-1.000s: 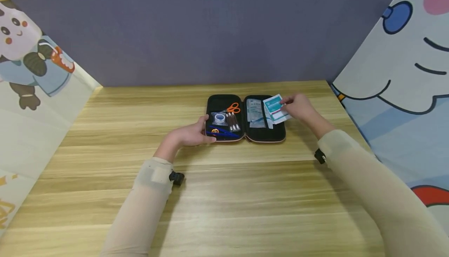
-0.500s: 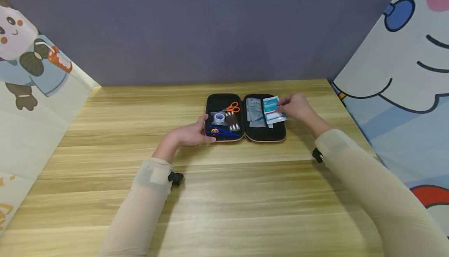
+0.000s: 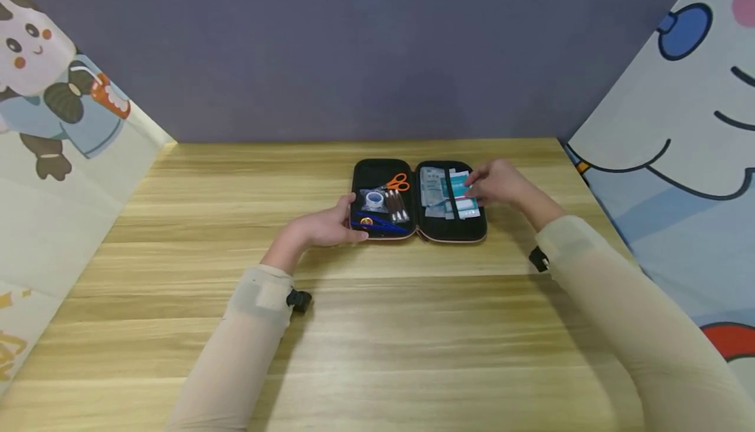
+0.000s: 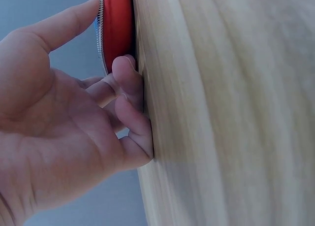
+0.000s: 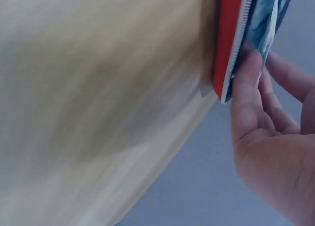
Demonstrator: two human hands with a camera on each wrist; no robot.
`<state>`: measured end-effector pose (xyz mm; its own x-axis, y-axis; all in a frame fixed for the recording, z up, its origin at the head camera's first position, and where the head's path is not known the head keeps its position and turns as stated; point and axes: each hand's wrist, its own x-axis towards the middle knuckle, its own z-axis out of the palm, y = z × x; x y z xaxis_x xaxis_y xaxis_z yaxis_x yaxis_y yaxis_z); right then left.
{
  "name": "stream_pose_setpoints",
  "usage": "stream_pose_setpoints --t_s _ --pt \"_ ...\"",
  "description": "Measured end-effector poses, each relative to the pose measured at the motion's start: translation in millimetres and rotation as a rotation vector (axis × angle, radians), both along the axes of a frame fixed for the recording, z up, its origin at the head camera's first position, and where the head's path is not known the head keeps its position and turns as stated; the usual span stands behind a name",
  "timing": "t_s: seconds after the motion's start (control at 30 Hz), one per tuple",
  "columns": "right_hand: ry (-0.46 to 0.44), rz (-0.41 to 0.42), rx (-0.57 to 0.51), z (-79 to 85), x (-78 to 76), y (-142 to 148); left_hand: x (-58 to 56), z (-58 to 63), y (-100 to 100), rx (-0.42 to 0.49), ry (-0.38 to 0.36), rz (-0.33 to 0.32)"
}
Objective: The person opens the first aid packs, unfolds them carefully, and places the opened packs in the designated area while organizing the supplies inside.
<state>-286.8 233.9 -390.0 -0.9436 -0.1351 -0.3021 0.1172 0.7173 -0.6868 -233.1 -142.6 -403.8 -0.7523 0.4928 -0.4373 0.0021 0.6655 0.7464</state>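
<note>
A black-lined zip case [image 3: 383,168], like a first-aid kit, lies open flat on the table. My left hand [image 3: 323,227] grips its left edge; in the left wrist view the thumb meets the zip above the red outer shell [image 4: 119,29], with other fingers curled low beside it. My right hand [image 3: 503,184] pinches the right side of a teal-and-white packet [image 3: 462,188], its fingertips hiding part of it. The packet lies in the right half, partly under a black elastic strap [image 3: 451,193]. Beside it sits a pale packet [image 3: 431,186] under the same strap.
The case's left half holds orange-handled scissors [image 3: 398,183], a bagged tape roll [image 3: 374,200], a pack of swabs [image 3: 396,206] and a blue tool [image 3: 383,223]. A dark wall [image 3: 366,52] rises behind the wooden table [image 3: 377,340]; cartoon-printed panels flank both sides.
The teal-and-white packet has turned straighter and slid left, from lying over the right half to partly beneath the strap, with my right hand on it. My left hand keeps its hold on the case.
</note>
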Motion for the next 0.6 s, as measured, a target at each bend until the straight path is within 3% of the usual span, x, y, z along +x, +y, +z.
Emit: stream_pose_setpoints --t_s 0.13,0.37,0.6 --pt "0.001 -0.017 0.01 -1.1 -1.8 -4 -0.2 0.2 1 -0.011 -0.011 -0.001" --pt "0.022 -0.135 -0.07 -11.3 -10.2 -14 -2.0 -1.8 3 -0.005 -0.005 -0.008" --pt "0.023 -0.125 -0.125 -14.1 -16.9 -25 -2.4 -2.4 2 -0.004 0.003 -0.014"
